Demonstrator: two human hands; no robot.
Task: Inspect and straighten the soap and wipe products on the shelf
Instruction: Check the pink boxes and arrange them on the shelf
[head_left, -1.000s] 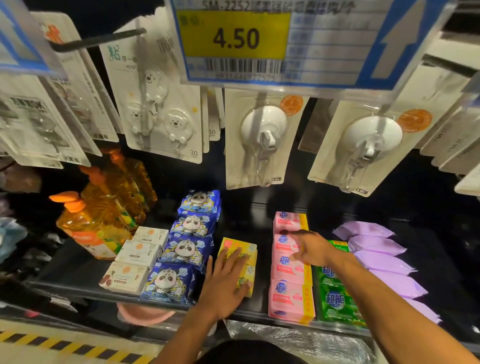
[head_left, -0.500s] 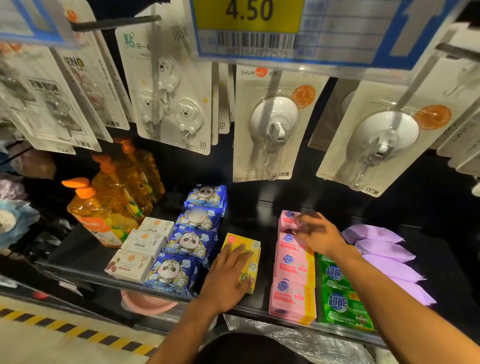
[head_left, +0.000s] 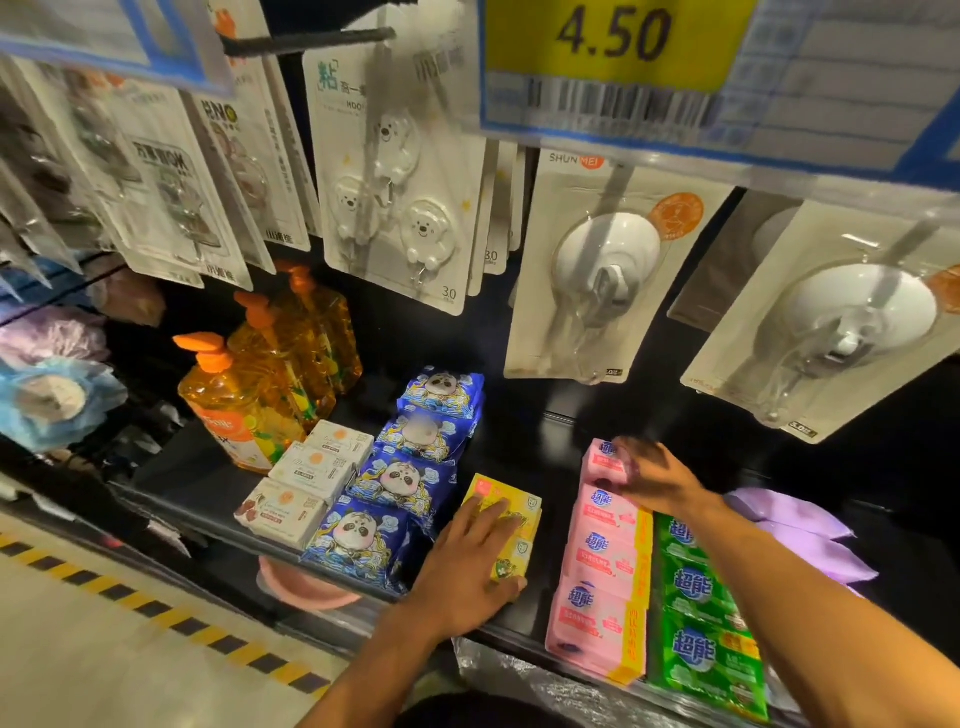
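Left hand (head_left: 467, 566) lies flat, fingers straight, on the yellow soap boxes (head_left: 501, 493) at lower centre. Right hand (head_left: 657, 480) touches the rearmost pink soap pack (head_left: 602, 465), centre right (blurred; grip cannot be told). Panda wipes (head_left: 402, 483) line up left of the yellow boxes.

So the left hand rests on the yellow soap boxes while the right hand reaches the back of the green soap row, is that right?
Not quite. The head view shows the right hand at the back of the pink soap row, not the green soap row beside it. The left hand does rest on the yellow soap boxes.
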